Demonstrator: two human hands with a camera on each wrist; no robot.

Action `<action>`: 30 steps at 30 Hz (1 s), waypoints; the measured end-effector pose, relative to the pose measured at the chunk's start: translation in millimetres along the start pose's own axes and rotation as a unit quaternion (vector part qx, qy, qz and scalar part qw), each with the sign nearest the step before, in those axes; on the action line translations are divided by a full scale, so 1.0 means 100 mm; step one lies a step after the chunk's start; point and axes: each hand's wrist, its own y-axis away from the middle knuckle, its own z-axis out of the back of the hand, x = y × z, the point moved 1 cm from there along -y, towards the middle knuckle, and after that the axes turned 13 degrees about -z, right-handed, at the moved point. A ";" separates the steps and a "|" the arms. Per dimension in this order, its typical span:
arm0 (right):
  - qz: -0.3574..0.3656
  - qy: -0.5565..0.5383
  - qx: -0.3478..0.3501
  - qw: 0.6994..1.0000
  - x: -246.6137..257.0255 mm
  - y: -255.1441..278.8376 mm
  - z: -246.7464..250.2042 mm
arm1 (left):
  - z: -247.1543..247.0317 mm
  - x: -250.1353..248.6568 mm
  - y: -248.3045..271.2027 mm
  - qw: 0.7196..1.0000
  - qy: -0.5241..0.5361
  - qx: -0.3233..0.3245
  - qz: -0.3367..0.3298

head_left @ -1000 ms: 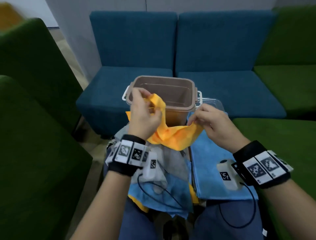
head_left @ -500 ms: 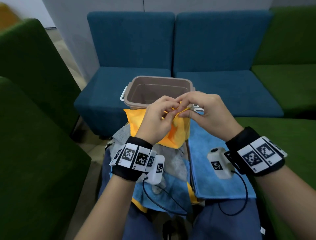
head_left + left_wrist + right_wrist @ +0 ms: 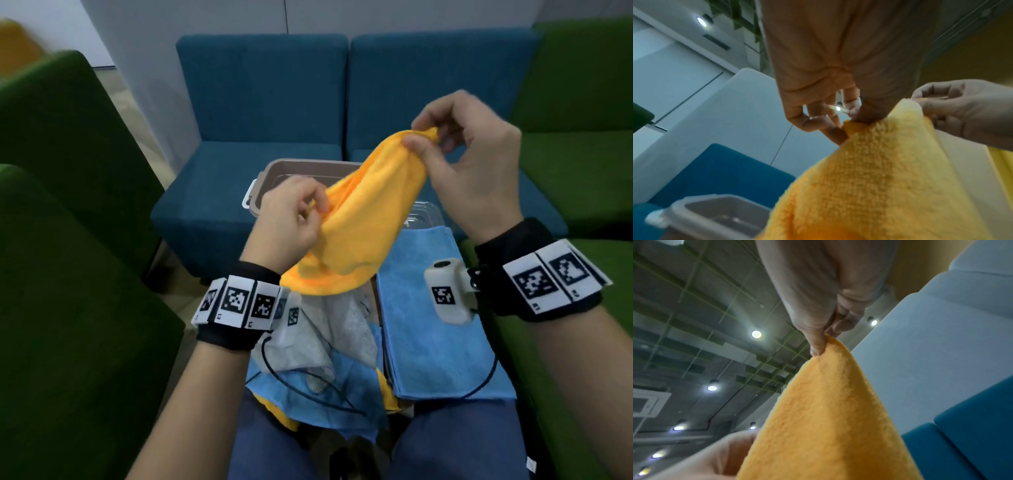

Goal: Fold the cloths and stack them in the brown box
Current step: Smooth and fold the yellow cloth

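The left hand (image 3: 830, 84) pinches the yellow cloth (image 3: 875, 178) above the brown box (image 3: 715, 216).

- We see black wristbands (image 3: 236, 337) bearing white square-code tags.
- We see a white camera pod (image 3: 447, 296) with a thin black cable (image 3: 486, 383).
- We see blue trousers (image 3: 455, 442).

You've got a fuzzy orange terry cloth (image 3: 359, 219) with a nubby matt pile. The brown plastic box (image 3: 274, 171) looks smooth and slightly glossy, with white plastic latches. The flat light-blue microfibre cloth (image 3: 428, 325) on your lap reads soft and matt, and the crumpled grey cloth (image 3: 342, 325) is the same.
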 end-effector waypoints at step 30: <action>0.013 -0.002 -0.058 0.998 0.02 -0.26 0.28 | 0.60 -0.34 -0.69 0.960 -0.115 -0.233 -0.101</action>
